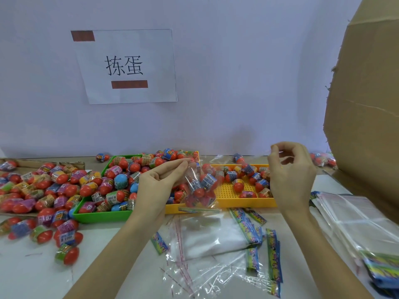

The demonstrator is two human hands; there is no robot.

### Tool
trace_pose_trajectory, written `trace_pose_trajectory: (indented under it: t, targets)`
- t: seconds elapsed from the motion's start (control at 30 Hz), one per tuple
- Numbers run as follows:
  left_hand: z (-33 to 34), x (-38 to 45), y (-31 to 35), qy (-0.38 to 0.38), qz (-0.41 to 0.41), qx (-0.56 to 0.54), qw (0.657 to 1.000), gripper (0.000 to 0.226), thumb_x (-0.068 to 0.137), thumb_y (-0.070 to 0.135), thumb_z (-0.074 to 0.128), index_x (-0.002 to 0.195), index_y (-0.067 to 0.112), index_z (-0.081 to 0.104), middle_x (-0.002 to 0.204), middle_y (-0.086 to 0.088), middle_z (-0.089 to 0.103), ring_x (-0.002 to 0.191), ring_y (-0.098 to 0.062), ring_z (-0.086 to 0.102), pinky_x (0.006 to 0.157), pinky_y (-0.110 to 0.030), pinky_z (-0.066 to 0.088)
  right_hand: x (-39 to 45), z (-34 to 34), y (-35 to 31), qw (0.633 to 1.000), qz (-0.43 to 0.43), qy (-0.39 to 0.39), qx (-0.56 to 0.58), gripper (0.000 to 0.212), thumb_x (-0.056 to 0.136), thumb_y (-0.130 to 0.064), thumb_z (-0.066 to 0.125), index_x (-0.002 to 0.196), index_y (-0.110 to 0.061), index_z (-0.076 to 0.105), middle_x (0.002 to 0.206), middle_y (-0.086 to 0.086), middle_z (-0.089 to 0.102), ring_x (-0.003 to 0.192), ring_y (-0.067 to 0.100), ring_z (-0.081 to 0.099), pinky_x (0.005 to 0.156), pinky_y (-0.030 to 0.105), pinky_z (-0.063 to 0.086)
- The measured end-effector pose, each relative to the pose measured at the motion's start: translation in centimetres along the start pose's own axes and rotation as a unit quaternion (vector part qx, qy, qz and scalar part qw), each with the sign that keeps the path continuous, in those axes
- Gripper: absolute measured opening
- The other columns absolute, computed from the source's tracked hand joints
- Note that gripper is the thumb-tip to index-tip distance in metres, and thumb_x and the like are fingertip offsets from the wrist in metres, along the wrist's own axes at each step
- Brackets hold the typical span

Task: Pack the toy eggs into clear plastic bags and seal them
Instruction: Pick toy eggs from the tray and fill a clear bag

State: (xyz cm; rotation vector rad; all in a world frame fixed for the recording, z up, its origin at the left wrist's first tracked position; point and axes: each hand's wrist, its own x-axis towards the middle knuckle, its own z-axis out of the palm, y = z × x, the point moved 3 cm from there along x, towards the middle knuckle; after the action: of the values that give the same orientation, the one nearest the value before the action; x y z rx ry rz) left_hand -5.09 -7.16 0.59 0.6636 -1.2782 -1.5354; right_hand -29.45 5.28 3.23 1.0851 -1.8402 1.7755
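My left hand (pixel 160 180) pinches the top of a clear plastic bag (pixel 200 188) that hangs above the table with several red toy eggs inside. My right hand (pixel 289 169) is raised to the right of the bag, thumb and fingertips pinched on a thin clear strip (pixel 272 151). Many loose toy eggs fill the green tray (pixel 101 216), and more lie in the yellow tray (pixel 244 202). A heap of eggs (pixel 41 190) covers the table at the left.
Empty clear bags (pixel 205 240) and colourful card strips (pixel 248 227) lie on the table in front of me. A stack of clear bags (pixel 356 214) sits at the right, under a large cardboard box (pixel 367 104). A paper sign (pixel 127 65) hangs on the wall.
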Motion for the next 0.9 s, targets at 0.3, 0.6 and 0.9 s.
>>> trace_pose_trajectory:
  t: [0.3, 0.6, 0.9]
  targets:
    - [-0.9, 0.5, 0.2, 0.007, 0.02, -0.032, 0.999, 0.024, 0.09, 0.019, 0.077, 0.112, 0.014, 0.083, 0.111, -0.011, 0.082, 0.108, -0.023, 0.078, 0.086, -0.022, 0.061, -1.6, 2.1, 0.3, 0.968, 0.04, -0.247, 0.032, 0.006, 0.096, -0.021, 0.074, 0.092, -0.024, 0.073, 0.079, -0.013, 0.073, 0.078, 0.002, 0.068, 0.068, 0.013, 0.053]
    - [-1.1, 0.8, 0.0, 0.014, 0.026, -0.028, 0.999, 0.032, 0.085, 0.022, 0.079, 0.116, 0.011, 0.081, 0.114, -0.011, 0.081, 0.113, -0.025, 0.076, 0.093, -0.027, 0.062, -4.7, 4.4, -0.3, 0.86, -0.049, -0.501, -0.084, 0.007, 0.098, -0.034, 0.072, 0.1, -0.037, 0.079, 0.093, -0.019, 0.066, 0.091, -0.007, 0.059, 0.069, 0.01, 0.049]
    - [-1.0, 0.7, -0.1, 0.011, 0.021, -0.017, 1.0, 0.028, 0.089, 0.017, 0.078, 0.117, 0.01, 0.08, 0.113, -0.011, 0.081, 0.111, -0.025, 0.077, 0.09, -0.025, 0.062, -3.9, 3.7, -0.4, 0.869, -0.012, -0.493, -0.048, 0.014, 0.102, -0.041, 0.066, 0.102, -0.037, 0.079, 0.062, -0.004, 0.065, 0.054, 0.008, 0.053, 0.057, 0.021, 0.048]
